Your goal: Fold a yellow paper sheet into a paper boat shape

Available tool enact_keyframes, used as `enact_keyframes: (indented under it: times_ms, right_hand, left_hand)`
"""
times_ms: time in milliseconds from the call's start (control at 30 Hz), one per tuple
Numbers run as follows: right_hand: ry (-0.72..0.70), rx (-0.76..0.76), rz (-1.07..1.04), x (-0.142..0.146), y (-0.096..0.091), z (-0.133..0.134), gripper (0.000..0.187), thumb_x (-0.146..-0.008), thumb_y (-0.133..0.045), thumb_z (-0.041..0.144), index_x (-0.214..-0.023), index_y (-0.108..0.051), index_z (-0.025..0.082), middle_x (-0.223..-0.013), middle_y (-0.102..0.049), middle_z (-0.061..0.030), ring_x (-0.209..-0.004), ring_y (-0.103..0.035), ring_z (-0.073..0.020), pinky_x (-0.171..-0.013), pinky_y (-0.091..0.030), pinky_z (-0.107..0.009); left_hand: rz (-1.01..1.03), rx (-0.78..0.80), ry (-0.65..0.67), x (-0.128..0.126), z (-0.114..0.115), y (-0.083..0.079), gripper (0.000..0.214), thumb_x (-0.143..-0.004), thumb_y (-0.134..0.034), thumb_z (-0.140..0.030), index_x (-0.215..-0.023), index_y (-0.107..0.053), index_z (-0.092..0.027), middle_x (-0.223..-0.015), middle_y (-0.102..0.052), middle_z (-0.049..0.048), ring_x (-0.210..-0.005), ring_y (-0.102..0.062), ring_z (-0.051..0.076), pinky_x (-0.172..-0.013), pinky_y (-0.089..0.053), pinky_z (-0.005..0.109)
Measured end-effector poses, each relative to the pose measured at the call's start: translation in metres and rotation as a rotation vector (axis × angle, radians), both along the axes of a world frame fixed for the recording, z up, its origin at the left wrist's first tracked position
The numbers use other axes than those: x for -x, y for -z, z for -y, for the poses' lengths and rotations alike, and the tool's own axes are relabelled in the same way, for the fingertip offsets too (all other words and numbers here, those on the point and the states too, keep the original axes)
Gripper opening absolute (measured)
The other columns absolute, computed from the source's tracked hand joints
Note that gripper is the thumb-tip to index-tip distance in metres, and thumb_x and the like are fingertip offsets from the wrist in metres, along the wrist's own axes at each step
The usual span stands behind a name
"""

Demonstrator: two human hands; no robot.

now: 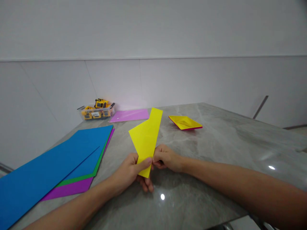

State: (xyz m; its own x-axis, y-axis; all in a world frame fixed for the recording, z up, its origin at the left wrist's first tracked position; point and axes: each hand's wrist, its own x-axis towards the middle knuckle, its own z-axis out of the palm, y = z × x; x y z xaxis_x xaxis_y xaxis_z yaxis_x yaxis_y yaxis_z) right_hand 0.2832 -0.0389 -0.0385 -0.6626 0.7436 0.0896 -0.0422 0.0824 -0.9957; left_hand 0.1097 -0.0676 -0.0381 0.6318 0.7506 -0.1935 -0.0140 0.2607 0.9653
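A folded sheet of yellow paper point(149, 135) stands tilted up above the table, one flap pointing left and a long strip rising to the top right. My left hand point(135, 167) grips its lower end, thumb across the front and fingers behind. At the paper's lower right edge, my right hand point(166, 158) has its fingers curled in a pinch on that edge. Its fingertips are partly hidden. Beyond my right hand lies a folded paper boat point(185, 122), yellow inside with a red underside.
Large blue sheets point(72, 153) lie on the left over green point(93, 175) and purple sheets point(69, 192). A clear plastic box point(105, 112) of yellow toy vehicles stands at the back left, beside a pink sheet point(130, 115). The grey marble-patterned table point(216, 143) meets a white wall.
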Motion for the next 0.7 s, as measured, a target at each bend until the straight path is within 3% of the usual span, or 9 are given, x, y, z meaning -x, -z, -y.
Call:
enact_keyframes:
  times_ms: [233, 467, 700]
  right_hand:
    - [0.021, -0.035, -0.027, -0.0019, 0.0014, -0.0041, 0.028, -0.062, -0.047, 0.026, -0.036, -0.038, 0.017, -0.033, -0.029, 0.0058, -0.034, -0.021, -0.0047, -0.037, -0.014, -0.022]
    - [0.046, -0.064, -0.042, 0.0021, 0.0023, -0.0037, 0.024, -0.061, -0.046, 0.025, -0.039, -0.043, 0.017, -0.035, -0.035, 0.0047, -0.033, -0.025, -0.0050, -0.036, -0.017, -0.021]
    - [0.101, -0.068, -0.061, -0.0018, -0.0008, -0.0051, 0.027, -0.061, -0.047, 0.028, -0.037, -0.039, 0.018, -0.033, -0.031, 0.0056, -0.033, -0.022, -0.0050, -0.035, -0.015, -0.022]
  left_hand:
    - [0.074, 0.032, 0.161, 0.0082, 0.0023, -0.0058, 0.034, -0.081, -0.061, -0.044, -0.071, -0.058, -0.011, -0.046, -0.064, 0.0062, -0.043, -0.065, 0.019, -0.041, -0.050, 0.023]
    - [0.088, 0.066, -0.059, 0.0005, 0.0035, -0.0057, 0.030, -0.078, -0.067, -0.037, -0.083, -0.064, -0.007, -0.072, -0.073, 0.0123, -0.061, -0.071, 0.021, -0.046, -0.055, 0.022]
    - [0.122, 0.122, 0.018, 0.0031, -0.0008, -0.0070, 0.027, -0.077, -0.069, -0.034, -0.076, -0.063, -0.007, -0.059, -0.069, 0.0090, -0.049, -0.067, 0.019, -0.043, -0.054, 0.023]
